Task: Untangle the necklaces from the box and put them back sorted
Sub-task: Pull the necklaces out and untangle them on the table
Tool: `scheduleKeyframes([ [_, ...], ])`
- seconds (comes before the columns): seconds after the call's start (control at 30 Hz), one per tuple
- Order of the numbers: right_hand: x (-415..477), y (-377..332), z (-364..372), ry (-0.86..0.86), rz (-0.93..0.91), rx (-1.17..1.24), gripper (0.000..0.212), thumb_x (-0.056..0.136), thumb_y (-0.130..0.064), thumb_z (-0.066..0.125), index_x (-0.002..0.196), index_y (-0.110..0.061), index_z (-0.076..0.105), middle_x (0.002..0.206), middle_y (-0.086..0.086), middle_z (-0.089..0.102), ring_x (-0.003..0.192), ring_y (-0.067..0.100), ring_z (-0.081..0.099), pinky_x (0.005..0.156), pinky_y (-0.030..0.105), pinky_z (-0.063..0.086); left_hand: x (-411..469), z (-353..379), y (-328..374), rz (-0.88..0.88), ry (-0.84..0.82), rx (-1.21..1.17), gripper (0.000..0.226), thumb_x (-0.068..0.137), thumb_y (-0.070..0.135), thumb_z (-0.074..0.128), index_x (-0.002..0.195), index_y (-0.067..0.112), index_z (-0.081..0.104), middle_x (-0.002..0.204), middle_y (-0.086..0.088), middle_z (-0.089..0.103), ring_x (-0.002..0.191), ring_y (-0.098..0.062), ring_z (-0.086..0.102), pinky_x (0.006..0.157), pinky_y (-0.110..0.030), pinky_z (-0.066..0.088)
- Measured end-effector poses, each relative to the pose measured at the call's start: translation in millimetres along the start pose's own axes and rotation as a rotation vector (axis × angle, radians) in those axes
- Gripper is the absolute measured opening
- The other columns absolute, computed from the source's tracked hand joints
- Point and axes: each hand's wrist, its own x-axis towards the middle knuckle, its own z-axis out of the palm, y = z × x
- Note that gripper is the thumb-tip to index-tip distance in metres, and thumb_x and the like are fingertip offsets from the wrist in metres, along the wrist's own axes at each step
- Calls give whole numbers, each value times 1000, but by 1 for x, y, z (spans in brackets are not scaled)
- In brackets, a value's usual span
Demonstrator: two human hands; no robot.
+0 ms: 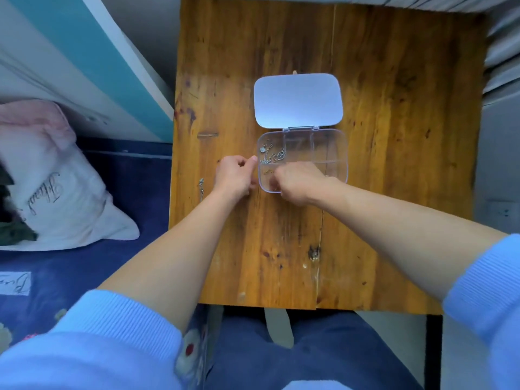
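My right hand (295, 181), fingers curled, reaches into the near-left compartment of the clear box (337, 153) at the wooden table's (394, 192) centre; what it pinches I cannot tell. My left hand (235, 175), fingers closed, steadies the box's left edge. Silver necklaces (271, 156) lie tangled behind; lift slowly, one chain only.

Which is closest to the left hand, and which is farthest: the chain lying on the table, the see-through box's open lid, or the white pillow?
From the left hand:
1. Chain on the table, just to its left, near the table edge.
2. Open lid of the clear box, up and to the right, lying flat beyond the hinge.
3. White pillow, far left, off the table on the bed.
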Motion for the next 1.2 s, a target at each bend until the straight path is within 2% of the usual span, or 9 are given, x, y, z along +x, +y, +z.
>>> scheduleKeyframes([
  [0.2, -2, 15, -1, -19, -31, 329, 24, 81, -22, 55, 96, -28, 73, 92, -3, 69, 87, 23, 61, 69, 32, 47, 5, -2, 9, -53, -80, 30, 36, 95, 32, 58, 96, -3, 66, 78, -23, 70, 64, -31, 68, 60, -38, 60],
  [0.37, -27, 27, 12, 162, 26, 504, 8, 77, -28, 71, 84, -27, 73, 77, -11, 65, 79, 14, 61, 67, 30, 47, -2, 1, 8, -86, -23, 5, 33, 92, 36, 62, 90, 2, 66, 84, -22, 73, 67, -29, 69, 64, -40, 58],
  [0.47, -47, 41, 11, 255, 101, 756, 6, 81, -22, 74, 82, -16, 74, 76, -4, 70, 73, 11, 61, 68, 26, 47, -10, 1, 11, 9, 127, 63, 20, 89, 33, 65, 81, 14, 65, 84, -11, 71, 87, -31, 65, 78, -40, 55],
  [0.57, -72, 58, 12, 292, 230, 1122, 3, 81, -8, 74, 79, -8, 72, 66, 0, 69, 55, 5, 63, 51, 15, 45, -28, 4, 17, 219, 241, 231, 9, 88, 22, 62, 88, 17, 68, 87, -1, 69, 88, -25, 62, 77, -34, 51],
  [0.63, -88, 70, 17, 268, 325, 1328, 4, 82, -6, 72, 80, -9, 71, 70, 3, 73, 55, 7, 66, 42, 14, 40, -39, 15, 19, 363, 185, 372, 15, 88, 18, 59, 99, 16, 69, 98, -4, 70, 93, -26, 63, 79, -38, 53],
  [0.73, -103, 81, 30, 182, 456, 1484, 2, 88, -13, 68, 87, -12, 70, 81, 3, 76, 62, 7, 67, 42, 16, 38, -49, 40, 21, 550, -11, 599, 26, 91, 17, 55, 114, 18, 66, 110, -6, 64, 106, -26, 58, 85, -43, 52],
  [0.87, -112, 86, 50, 137, 581, 1717, 7, 89, -12, 65, 95, -9, 68, 85, 6, 74, 64, 9, 64, 43, 18, 37, -45, 67, 28, 586, -249, 778, 37, 92, 20, 55, 129, 23, 59, 120, -7, 61, 115, -28, 54, 89, -41, 47],
  [1.03, -119, 86, 64, 159, 637, 1864, 16, 92, -7, 57, 102, -8, 69, 74, 4, 69, 57, 10, 60, 46, 21, 38, -32, 77, 35, 568, -298, 875, 24, 92, 26, 56, 113, 25, 68, 116, -7, 65, 110, -30, 59, 83, -40, 48],
  [1.2, -123, 77, 64, 124, 582, 1951, 17, 93, -7, 56, 101, -5, 70, 71, 3, 69, 58, 11, 60, 44, 21, 38, -33, 80, 31, 617, -322, 888, 38, 93, 27, 54, 130, 33, 55, 120, -7, 59, 118, -29, 53, 88, -44, 49],
])
